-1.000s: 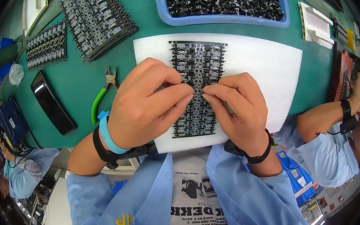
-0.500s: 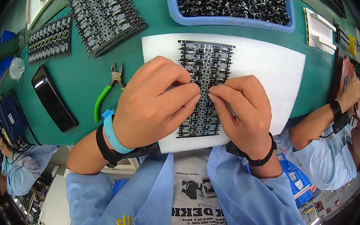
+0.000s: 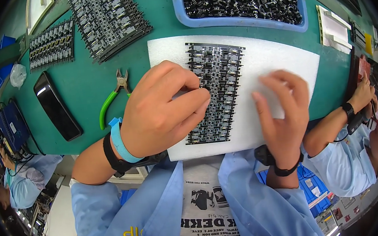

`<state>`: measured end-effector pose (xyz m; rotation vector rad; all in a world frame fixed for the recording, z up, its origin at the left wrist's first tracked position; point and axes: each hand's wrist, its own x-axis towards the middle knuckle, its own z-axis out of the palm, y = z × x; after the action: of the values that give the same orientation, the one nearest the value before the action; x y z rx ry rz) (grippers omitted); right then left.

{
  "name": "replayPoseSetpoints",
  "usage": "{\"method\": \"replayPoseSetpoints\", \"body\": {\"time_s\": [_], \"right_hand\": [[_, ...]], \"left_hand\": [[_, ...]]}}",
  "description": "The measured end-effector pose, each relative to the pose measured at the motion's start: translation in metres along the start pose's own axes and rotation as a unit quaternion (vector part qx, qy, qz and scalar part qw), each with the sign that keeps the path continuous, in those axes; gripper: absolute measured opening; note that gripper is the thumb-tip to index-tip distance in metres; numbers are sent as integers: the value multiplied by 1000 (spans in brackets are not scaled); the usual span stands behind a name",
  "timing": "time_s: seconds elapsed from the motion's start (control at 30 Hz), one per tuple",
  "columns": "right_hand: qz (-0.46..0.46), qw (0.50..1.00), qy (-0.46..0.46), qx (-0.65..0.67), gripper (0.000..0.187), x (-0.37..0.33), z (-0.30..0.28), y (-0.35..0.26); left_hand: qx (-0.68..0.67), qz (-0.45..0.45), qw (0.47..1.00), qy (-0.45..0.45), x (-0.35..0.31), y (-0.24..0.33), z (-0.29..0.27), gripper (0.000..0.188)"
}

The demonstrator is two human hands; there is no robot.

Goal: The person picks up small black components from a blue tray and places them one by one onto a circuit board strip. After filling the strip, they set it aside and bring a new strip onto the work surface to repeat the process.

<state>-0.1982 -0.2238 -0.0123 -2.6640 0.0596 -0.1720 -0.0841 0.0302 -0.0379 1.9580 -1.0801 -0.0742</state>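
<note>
A black circuit board panel (image 3: pixel 224 88), dense with rows of small parts, lies lengthwise on a white foam sheet (image 3: pixel 278 60). Over its left edge my left hand (image 3: pixel 163 104) is closed, thumb and fingertips pinched together at the middle of the panel. What the pinch holds, if anything, is hidden behind the fingers. To the right of the panel, my right hand (image 3: pixel 284 105) hovers above the foam, fingers curved and apart, slightly smeared by motion. No object shows in it.
A blue tray (image 3: pixel 239 22) of small black parts stands at the back. Stacked board panels (image 3: pixel 108 21), another panel (image 3: pixel 52 44), green-handled cutters (image 3: pixel 111 100) and a black phone (image 3: pixel 56 105) lie on the left. A co-worker's hand (image 3: pixel 362 94) is at the right.
My right hand has let go of its pinch at the panel and moved right over the foam, fingers spreading. My left hand stays in place on the panel.
</note>
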Motion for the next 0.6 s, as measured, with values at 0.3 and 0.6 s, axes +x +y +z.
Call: {"method": "replayPoseSetpoints", "body": {"time_s": [0.3, 0.6], "right_hand": [[104, 991, 43, -76, 83, -3, 1, 28], [102, 989, 33, -97, 84, 14, 3, 24]], "left_hand": [[13, -10, 1000, -3, 3, 5, 1, 27], [31, -16, 999, 5, 6, 2, -9, 24]]}}
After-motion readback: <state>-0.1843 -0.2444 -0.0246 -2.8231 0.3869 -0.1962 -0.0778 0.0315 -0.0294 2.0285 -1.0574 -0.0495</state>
